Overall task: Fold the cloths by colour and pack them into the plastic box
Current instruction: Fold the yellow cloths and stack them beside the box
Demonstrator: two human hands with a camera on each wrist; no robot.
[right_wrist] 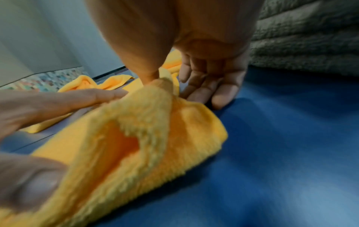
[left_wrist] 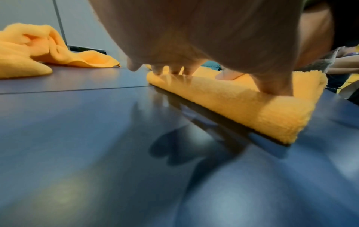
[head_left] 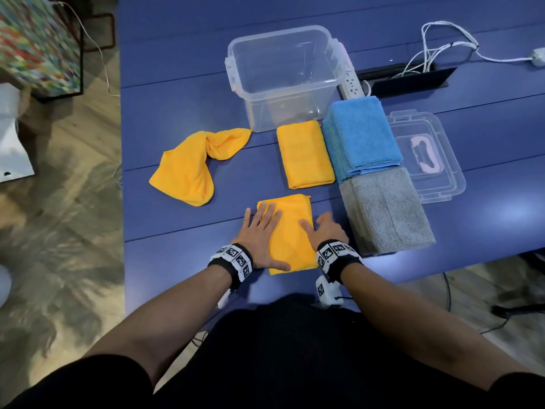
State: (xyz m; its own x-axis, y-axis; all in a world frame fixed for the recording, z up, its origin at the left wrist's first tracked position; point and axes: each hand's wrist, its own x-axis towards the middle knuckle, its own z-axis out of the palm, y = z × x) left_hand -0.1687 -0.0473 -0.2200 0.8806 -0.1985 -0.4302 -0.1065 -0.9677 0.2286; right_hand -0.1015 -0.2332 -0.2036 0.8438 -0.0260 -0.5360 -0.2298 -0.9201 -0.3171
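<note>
A folded yellow cloth (head_left: 290,225) (left_wrist: 242,104) (right_wrist: 155,130) lies near the table's front edge. My left hand (head_left: 259,231) (left_wrist: 194,38) presses flat on its left half with the fingers spread. My right hand (head_left: 327,228) (right_wrist: 204,79) is at its right edge, where thumb and fingers pinch a lifted fold. Behind it lies a second folded yellow cloth (head_left: 305,154), and a crumpled yellow cloth (head_left: 188,169) (left_wrist: 29,53) lies to the left. Folded blue cloths (head_left: 362,137) and folded grey cloths (head_left: 386,214) (right_wrist: 301,38) are stacked on the right. The clear plastic box (head_left: 236,81) stands open and empty at the back.
The box's clear lid (head_left: 442,184) with a pink handle lies right of the blue stack. A white power strip (head_left: 352,84), a cable slot (head_left: 413,81) and white cables are at the back right. The blue table (head_left: 177,84) ends at my body and at the left.
</note>
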